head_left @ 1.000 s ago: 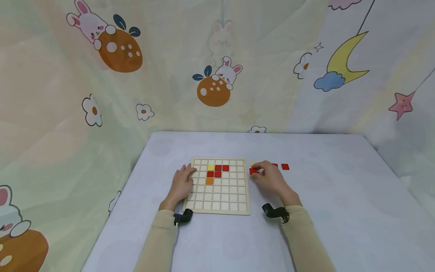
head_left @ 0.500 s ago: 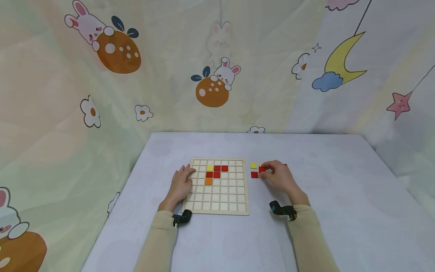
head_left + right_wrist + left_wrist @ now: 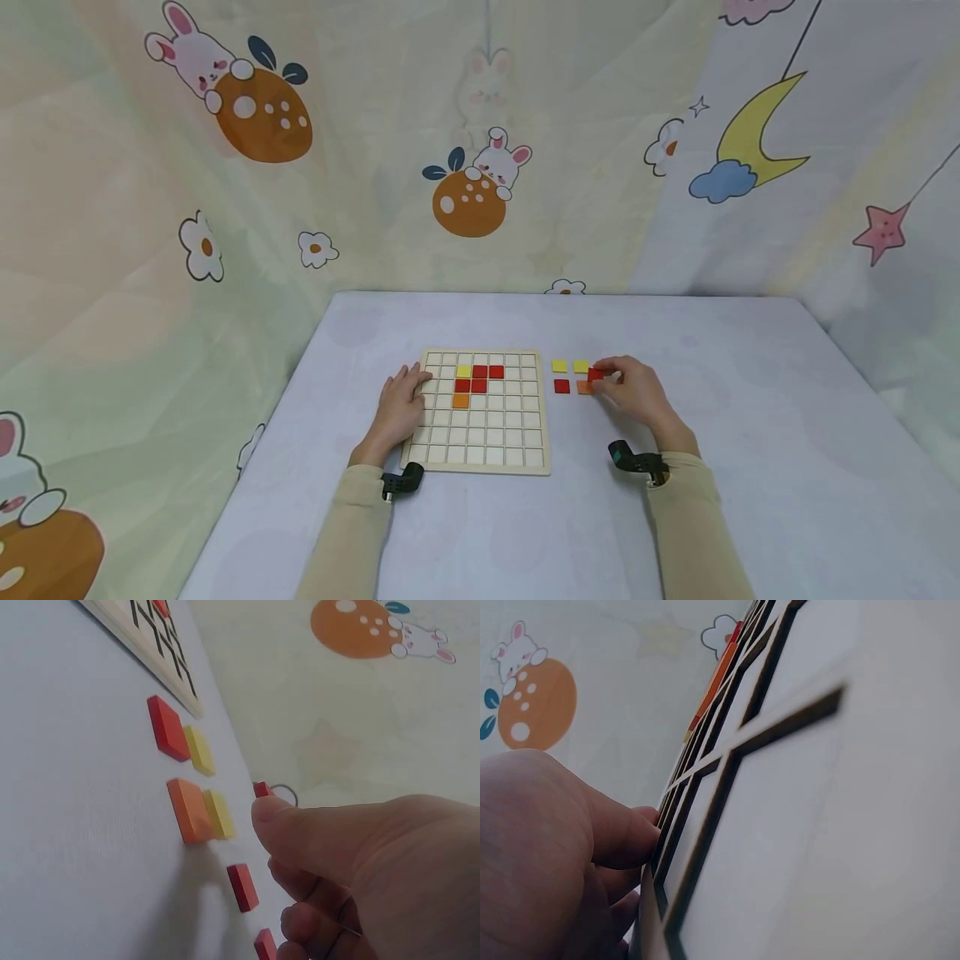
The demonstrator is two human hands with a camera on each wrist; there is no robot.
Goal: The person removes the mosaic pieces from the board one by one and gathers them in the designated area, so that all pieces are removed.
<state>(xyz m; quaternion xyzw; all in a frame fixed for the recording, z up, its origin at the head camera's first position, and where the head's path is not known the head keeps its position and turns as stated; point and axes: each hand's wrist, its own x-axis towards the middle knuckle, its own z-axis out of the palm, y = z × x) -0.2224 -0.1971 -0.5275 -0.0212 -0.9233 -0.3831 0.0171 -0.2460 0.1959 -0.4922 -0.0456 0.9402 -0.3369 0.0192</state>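
My left hand (image 3: 393,412) rests on the left edge of a wooden grid board (image 3: 495,435), thumb and fingertips at its rim. A yellow tile (image 3: 464,372), an orange tile (image 3: 461,401) and several red tiles (image 3: 479,386) sit in the board's upper cells. To the right of the board, my right hand (image 3: 641,392) pinches a red tile (image 3: 596,374) between thumb and fingers. Its tip shows past the thumb in the right wrist view. Below this hand lie two more red tiles (image 3: 243,888), which the hand hides in the head view.
Two yellow tiles (image 3: 559,366), a red one (image 3: 562,387) and an orange one (image 3: 583,387) lie between board and right hand. All stand on a white-covered table (image 3: 480,533). A printed cloth backdrop (image 3: 600,242) hangs behind the far edge.
My right hand has moved rightward along the loose tiles with the red tile pinched, uncovering the red, orange and yellow ones nearer the board. The left hand has stayed at the board's edge.
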